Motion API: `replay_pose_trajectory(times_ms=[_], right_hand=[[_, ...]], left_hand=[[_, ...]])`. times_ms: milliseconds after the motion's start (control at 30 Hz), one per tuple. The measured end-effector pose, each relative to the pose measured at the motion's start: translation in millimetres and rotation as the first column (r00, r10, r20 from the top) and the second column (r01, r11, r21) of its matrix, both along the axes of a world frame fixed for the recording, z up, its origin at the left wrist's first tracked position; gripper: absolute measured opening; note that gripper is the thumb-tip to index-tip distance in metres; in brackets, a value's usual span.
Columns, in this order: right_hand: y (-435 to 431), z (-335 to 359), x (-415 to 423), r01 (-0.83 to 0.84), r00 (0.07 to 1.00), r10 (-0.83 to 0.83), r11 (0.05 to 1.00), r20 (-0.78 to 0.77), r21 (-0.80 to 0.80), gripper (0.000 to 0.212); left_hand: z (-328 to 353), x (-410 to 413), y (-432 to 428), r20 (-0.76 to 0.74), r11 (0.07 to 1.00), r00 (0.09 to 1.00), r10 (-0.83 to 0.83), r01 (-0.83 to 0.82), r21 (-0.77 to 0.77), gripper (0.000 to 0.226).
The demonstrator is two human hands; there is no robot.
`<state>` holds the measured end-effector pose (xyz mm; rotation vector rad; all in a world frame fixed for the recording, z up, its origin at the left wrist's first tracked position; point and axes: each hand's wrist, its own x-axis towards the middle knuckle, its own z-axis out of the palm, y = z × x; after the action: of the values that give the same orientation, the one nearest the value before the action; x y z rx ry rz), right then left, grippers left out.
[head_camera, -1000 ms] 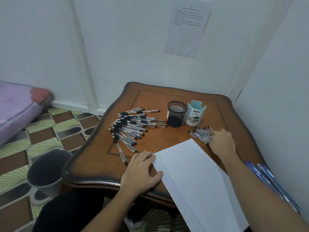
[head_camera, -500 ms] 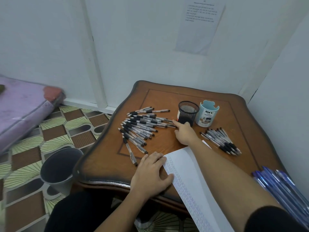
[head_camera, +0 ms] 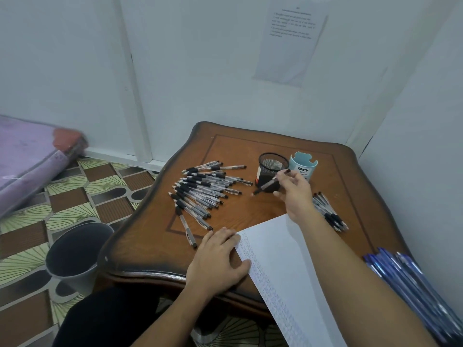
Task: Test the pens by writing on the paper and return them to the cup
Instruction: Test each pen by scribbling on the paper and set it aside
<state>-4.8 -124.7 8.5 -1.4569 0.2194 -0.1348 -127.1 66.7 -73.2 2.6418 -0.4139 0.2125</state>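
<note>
A large fan of black-capped clear pens [head_camera: 203, 191] lies on the left half of the wooden table [head_camera: 250, 214]. My right hand [head_camera: 293, 194] pinches one pen [head_camera: 271, 182] and holds it slanted in the air just in front of the black mesh cup [head_camera: 271, 169]. A light blue cup [head_camera: 304, 166] stands right of the mesh cup. A smaller pile of pens [head_camera: 328, 211] lies to the right of my right wrist. My left hand [head_camera: 218, 261] rests flat on the left edge of the white paper [head_camera: 283, 266], which carries rows of small scribbles.
A grey bin [head_camera: 75, 254] stands on the patterned floor left of the table. A bundle of blue pens [head_camera: 411, 284] lies at the lower right by the wall. A purple mattress [head_camera: 30, 156] sits at the far left. A printed sheet [head_camera: 290, 41] hangs on the wall.
My right hand went from the small pile on the right to the big pile, picked up one pen there and lifted it in front of the mesh cup. The left hand stayed on the paper.
</note>
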Motion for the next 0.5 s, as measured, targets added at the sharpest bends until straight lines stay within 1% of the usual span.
replay_pose_trajectory(times_ms=[67,133,167,233,267,367,433,500], right_hand=[[-6,7,-8,-0.012,1.000,0.007,0.985,0.031,0.170,0.006],[-8,9,-16,-0.043,0.998,0.029,0.969,0.060,0.245,0.016],[-8,10,-20,-0.057,0.997,0.041,0.967,0.066,0.247,0.023],[-10,11,-26,-0.088,0.995,0.078,0.978,0.061,0.188,0.030],[-11,12,-29,-0.108,0.993,0.100,0.982,0.056,0.158,0.028],[-15,11,-37,-0.142,0.989,0.138,0.986,0.045,0.082,0.009],[-17,6,-41,-0.139,0.989,0.137,0.989,0.048,0.042,0.013],[-18,2,-43,-0.126,0.991,0.123,0.991,0.057,0.045,0.014]], left_hand=[[1,0,0,-0.012,1.000,1.000,0.002,-0.003,-0.002,0.069],[2,-1,0,-0.013,1.000,1.000,0.003,-0.003,-0.007,0.071],[2,-1,0,-0.014,1.000,1.000,0.002,-0.002,-0.004,0.071],[3,-1,0,-0.024,1.000,1.000,0.002,-0.001,0.007,0.073],[3,-1,0,-0.025,1.000,1.000,0.002,-0.002,0.007,0.075],[4,-2,-2,-0.026,1.000,1.000,0.005,-0.005,0.004,0.075],[4,-2,-2,-0.030,1.000,1.000,0.008,-0.007,0.012,0.071],[4,-2,-1,-0.032,1.000,0.999,0.008,-0.007,0.022,0.076]])
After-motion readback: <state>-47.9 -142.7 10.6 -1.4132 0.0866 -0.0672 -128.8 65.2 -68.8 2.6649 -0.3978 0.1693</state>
